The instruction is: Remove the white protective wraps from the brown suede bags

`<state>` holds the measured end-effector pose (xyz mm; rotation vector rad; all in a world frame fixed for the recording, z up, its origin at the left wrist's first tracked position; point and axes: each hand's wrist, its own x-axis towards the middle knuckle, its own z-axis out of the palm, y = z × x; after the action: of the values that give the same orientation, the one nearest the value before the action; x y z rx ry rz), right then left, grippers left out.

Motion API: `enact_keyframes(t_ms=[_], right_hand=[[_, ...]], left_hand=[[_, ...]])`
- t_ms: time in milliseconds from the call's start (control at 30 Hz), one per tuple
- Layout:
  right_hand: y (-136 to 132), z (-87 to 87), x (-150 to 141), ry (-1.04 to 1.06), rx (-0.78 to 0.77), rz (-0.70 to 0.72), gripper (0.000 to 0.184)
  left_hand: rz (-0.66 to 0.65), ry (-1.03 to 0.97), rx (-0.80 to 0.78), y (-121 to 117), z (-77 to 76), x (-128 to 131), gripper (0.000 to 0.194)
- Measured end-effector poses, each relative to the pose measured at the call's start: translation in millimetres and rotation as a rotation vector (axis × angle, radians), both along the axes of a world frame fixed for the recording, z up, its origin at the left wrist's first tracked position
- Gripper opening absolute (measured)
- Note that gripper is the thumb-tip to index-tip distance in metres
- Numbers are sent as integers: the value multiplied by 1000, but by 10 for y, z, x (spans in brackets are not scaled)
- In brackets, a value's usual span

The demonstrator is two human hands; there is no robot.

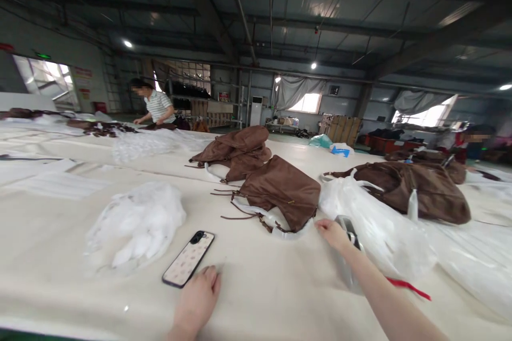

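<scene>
My left hand rests on the table with its fingers curled, just below a phone in a patterned case. I see nothing in it. My right hand is held with its fingers drawn together, close to the lower right corner of a brown bag. What its fingertips hold, if anything, is too small to make out. The bag lies flat, with dark cords on its left and a pale wrapping on its strap. Beside my right wrist stands a grey and black object, partly hidden by the forearm.
More brown bags lie behind and at the right. Clear plastic bags spread over the right side, near a red strip. A bag of white stuffing sits left. A person in a striped shirt stands across the table.
</scene>
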<state>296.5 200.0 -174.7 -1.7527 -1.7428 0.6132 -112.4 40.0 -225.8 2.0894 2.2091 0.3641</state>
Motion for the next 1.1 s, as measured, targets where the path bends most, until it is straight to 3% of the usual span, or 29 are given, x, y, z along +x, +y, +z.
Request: enact_keyframes(t_ms=[167,300,400,500,700,833,1100], right_hand=[[236,-209,-551,-270,10,217,56],[265,-397,-873,-429,-54,258,44],[199,-460,-956,-506,-51,247,48],[80,-430,-932,-550,-25,268,53],[-183,-322,-917,-583,42,291,28],[-421,-301,-992,-567,86,299,25],[-1161,-478,-914,-401,160,299,27]], left_hand=[[32,8,6,-3,-1,1,26],[33,22,27,-9,1,7,25],[29,22,43,-12,-1,9,25],[35,19,48,-18,13,15,24],[34,18,38,-45,55,31,21],[31,0,58,-77,61,28,19],[38,-64,117,-103,42,19,19]])
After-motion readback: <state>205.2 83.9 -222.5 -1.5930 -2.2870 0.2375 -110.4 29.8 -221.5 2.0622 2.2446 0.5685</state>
